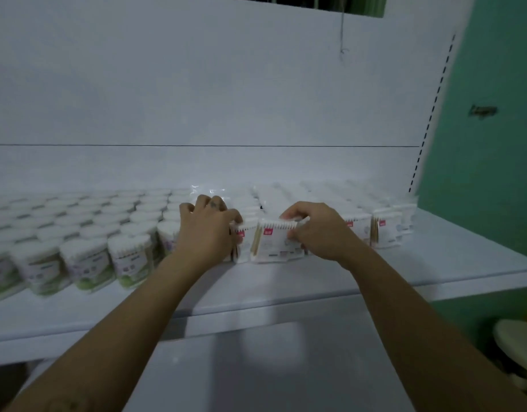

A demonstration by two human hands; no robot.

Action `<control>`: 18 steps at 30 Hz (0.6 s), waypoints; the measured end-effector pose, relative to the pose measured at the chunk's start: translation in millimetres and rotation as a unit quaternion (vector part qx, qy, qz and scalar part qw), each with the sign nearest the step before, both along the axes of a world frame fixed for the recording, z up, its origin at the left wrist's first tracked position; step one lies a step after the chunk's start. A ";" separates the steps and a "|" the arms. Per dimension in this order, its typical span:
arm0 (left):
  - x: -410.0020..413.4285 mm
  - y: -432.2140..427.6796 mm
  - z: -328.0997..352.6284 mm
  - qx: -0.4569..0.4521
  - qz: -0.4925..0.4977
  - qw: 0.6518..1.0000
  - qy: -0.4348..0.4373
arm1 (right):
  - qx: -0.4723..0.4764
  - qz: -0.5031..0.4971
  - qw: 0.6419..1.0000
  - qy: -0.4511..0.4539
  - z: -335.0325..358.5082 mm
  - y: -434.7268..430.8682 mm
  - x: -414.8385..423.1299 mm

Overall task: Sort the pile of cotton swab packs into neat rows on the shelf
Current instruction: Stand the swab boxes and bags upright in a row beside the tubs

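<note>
Left hand [208, 230] grips one swab pack [245, 242], right hand [318, 233] pinches the neighbouring pack [275, 246] on the shelf [286, 281], apparently squaring the near row; next, press them flush.

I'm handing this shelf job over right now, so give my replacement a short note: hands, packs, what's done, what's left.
Left hand grips the neighbouring flat white pack, upright beside the round green-labelled tubs.
Right hand pinches the top edge of the front flat white red-labelled pack.
Done: more packs stand in rows on the white shelf to the right.
Left: squaring these two into line; no loose pile is in view.
</note>
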State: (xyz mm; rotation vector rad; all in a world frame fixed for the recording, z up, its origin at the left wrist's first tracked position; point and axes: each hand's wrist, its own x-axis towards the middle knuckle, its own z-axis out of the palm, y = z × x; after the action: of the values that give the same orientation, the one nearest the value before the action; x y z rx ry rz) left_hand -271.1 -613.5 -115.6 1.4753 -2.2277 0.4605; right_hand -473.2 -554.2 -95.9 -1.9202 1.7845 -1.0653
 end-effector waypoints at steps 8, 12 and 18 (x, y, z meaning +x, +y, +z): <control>8.1 1.5 9.6 -0.002 -0.030 0.999 -0.046 | -0.017 0.074 0.995 0.066 -6.4 -12.3 21.3; 24.5 6.4 10.8 0.011 -0.044 0.999 0.000 | -0.086 0.021 0.974 0.207 -11.3 -18.4 33.4; 37.2 22.3 5.2 0.062 -0.099 0.991 0.070 | -0.123 -0.027 0.957 0.259 -23.6 -23.3 44.9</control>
State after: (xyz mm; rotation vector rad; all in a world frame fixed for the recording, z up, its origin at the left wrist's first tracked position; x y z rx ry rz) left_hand -233.9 -591.2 -110.4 1.2840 -2.2952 0.1522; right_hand -428.4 -577.5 -119.5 -2.4977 2.0534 -0.8878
